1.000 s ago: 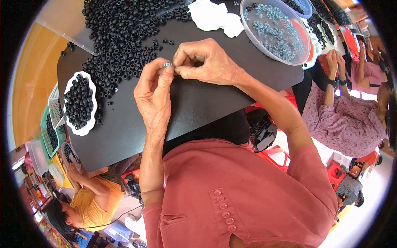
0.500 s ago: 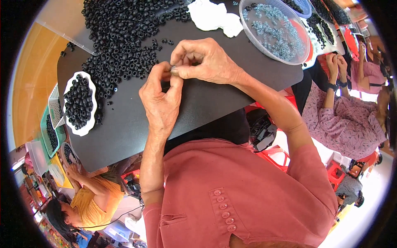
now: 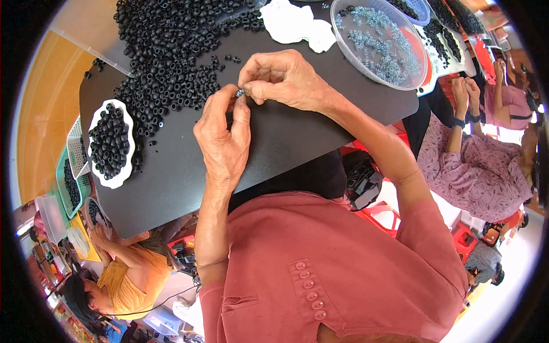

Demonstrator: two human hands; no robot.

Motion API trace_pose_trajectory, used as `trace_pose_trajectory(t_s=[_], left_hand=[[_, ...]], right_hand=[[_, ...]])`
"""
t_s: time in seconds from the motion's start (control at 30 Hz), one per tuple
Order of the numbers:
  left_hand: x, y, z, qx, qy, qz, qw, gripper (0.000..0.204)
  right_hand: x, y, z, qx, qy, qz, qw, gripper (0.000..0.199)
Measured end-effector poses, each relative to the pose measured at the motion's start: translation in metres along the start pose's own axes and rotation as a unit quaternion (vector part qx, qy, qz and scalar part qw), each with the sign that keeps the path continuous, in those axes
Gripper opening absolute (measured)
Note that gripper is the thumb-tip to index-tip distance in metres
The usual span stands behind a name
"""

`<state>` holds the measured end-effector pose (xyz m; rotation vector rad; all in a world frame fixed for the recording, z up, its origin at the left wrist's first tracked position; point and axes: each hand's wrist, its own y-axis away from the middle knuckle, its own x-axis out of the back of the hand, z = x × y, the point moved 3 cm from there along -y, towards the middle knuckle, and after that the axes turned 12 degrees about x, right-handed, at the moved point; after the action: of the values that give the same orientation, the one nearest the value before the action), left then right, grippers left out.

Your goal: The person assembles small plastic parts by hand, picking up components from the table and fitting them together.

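Note:
Over the dark tabletop (image 3: 189,166), my two hands meet fingertip to fingertip around a small metal coil spring (image 3: 239,92). My left hand (image 3: 222,137) is closed in a pinch, thumb and forefinger on the spring. From the right, my right hand (image 3: 286,80) pinches at the spring's other end, its remaining fingers curled. Whether a black piece is also in the pinch is too small to tell. A heap of small black hollow plastic pieces (image 3: 166,51) lies just beyond my left hand. More similar springs (image 3: 377,43) fill a round clear tub (image 3: 420,80) at the far right.
A white scalloped dish (image 3: 117,182) of black pieces stands at the left. A crumpled white cloth (image 3: 297,26) lies at the back. Co-workers sit on both sides, one in a yellow shirt (image 3: 131,283), another in a patterned top (image 3: 474,166). Baskets (image 3: 80,194) stand past the left edge.
My right fingertips have shifted slightly right and up, away from the left ones. The spring between them now shows more plainly. My left hand has barely moved.

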<state>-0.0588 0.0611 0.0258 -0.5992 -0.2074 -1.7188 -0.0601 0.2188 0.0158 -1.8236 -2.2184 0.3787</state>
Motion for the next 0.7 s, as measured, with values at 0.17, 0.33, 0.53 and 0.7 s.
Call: trace_pose_trajectory(t_s=[0.17,0.33,0.53,0.7], left_hand=[[-0.0031,0.0001,0.0024,-0.064,-0.011,0.038,0.997,0.020],[-0.0023,0.0000,-0.0012,-0.016,-0.010,0.013,1.000,0.019],[-0.0011,0.0003,-0.0018,-0.016,-0.004,0.017,1.000,0.018],[-0.0007,0.0006,0.0011,-0.012,-0.011,0.011,1.000,0.016]], right_hand=[[-0.0001,0.0007,0.0049,0.003,0.002,0.003,1.000,0.007],[-0.0007,0.0008,0.0049,-0.011,-0.013,0.005,1.000,0.007],[-0.0013,0.0005,0.0036,0.005,0.003,-0.001,1.000,0.007],[-0.0009,0.0008,0.0008,0.004,0.017,0.000,1.000,0.007]])
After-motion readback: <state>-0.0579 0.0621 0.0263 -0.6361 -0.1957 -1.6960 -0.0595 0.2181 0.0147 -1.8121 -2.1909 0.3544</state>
